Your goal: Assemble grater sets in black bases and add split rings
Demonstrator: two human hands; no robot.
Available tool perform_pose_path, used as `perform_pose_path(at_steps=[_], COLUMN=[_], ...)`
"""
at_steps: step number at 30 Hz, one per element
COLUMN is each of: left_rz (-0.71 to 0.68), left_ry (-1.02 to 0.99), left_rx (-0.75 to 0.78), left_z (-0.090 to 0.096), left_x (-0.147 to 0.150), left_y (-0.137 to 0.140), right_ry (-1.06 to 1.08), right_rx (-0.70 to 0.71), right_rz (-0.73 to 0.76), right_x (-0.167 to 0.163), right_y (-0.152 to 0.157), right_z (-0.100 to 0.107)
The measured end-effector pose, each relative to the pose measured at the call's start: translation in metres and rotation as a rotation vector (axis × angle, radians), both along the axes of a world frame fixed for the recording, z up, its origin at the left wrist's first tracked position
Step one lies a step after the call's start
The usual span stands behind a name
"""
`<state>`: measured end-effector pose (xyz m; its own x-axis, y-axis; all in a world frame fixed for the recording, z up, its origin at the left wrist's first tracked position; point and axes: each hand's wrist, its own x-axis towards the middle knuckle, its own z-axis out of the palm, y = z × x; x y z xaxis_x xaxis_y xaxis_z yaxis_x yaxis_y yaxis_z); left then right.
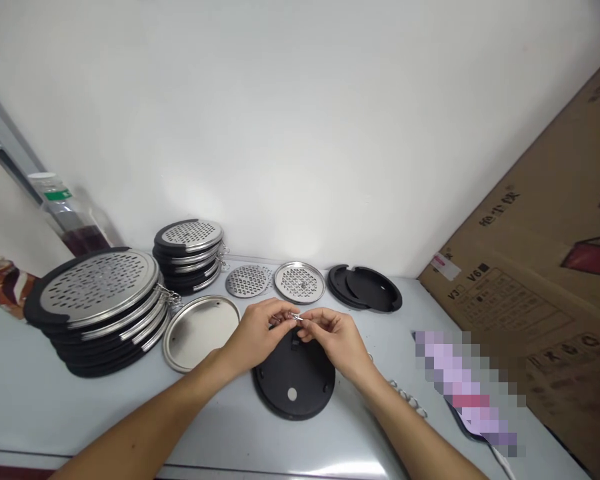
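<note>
Silvery metal bit (pixel 297 317) (clip or link, too tiny to tell lol) | left hand (pixel 261 331) and right hand (pixel 333 335) both pinching it, neither's closer | sits roughly crosswise between fingertips, over black disc's (pixel 300 373) far edge

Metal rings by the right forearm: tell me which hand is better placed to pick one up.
Probably the right hand: the metal rings lie on that side, while the left hand would have to reach across. Both pinch at a small metal piece, so neither looks free now.
</note>
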<state>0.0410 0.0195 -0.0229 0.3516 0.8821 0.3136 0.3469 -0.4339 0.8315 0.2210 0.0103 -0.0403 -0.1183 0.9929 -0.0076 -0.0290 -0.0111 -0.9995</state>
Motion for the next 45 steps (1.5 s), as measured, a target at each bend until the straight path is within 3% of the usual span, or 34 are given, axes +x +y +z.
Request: perform_pose_path(at_steps=[7,11,18,27,35,40,45], left_rz=[-0.066,-0.044,-0.062,-0.059,-0.006,0.079,0.134], left_ry=[-0.172,-0.098,0.023,-0.105,-0.074,-0.042,-0.050], left_rx=[-0.158,-0.062,0.088,-0.093,-0.059,0.008,0.015], left_z=[-0.004,-0.004,0.003,0.000,-0.001,-0.003,-0.002], left_x=[0.001,0.001,0.001,-0.002,0.000,0.003,0.004], left_y=[0.002,0.001,-0.003,0.000,-0.003,-0.004,-0.005], right_ry=[0.089,0.152,0.307,0.433,0.370,0.249,0.198], right_rx=[-0.018,-0.061,-0.273,-0.381,-0.319,-0.179,-0.158], right_rz=[0.023,0.137,0.278,0.264,0.348,0.265,0.255], right_x=[-0.001,0.000,0.009,0.005,0.005,-0.003,-0.006], right_y=[-0.002,-0.003,-0.002,-0.003,-0.005,-0.008,-0.007], right_z=[0.003,0.009,0.005,0.010,0.008,0.005,0.002])
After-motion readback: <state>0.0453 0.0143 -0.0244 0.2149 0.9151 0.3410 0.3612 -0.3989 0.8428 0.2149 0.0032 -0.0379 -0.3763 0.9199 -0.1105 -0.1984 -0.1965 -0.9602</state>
